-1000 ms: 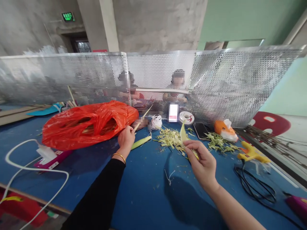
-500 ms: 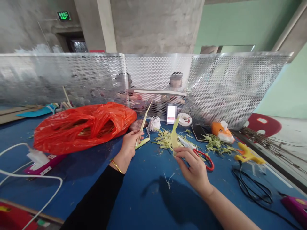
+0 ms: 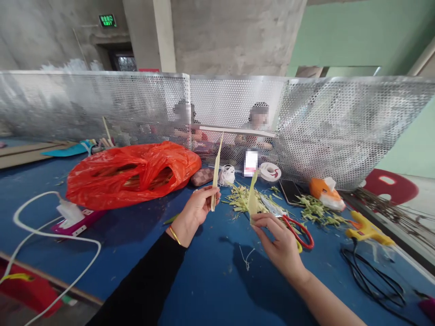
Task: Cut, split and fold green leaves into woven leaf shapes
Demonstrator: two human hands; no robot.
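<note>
My left hand (image 3: 197,209) pinches a long, narrow, pale leaf strip (image 3: 218,165) near its lower end, its pointed tip standing almost straight up. A wider pale green leaf strip (image 3: 252,199) rises from between the thumb and fingers of my right hand (image 3: 279,242). The two strips are apart, side by side above the table. Just beyond my right hand lie scissors with red handles (image 3: 306,242), partly hidden by it. Leaf trimmings (image 3: 236,198) are heaped behind the strips. A green leaf piece (image 3: 171,219) shows left of my left wrist.
A red plastic bag (image 3: 136,176) fills the left side, with a purple tissue pack (image 3: 79,222) and white cable nearby. White string (image 3: 226,175), a tape roll (image 3: 270,172) and a phone (image 3: 290,191) sit behind. A yellow glue gun (image 3: 370,230) lies right. Two people sit behind the perforated screen (image 3: 234,97).
The view has swung left, so the surroundings appear further right. The left strip now stands more upright. The green piece beside my left fingers is gone from there; one now shows left of my wrist.
</note>
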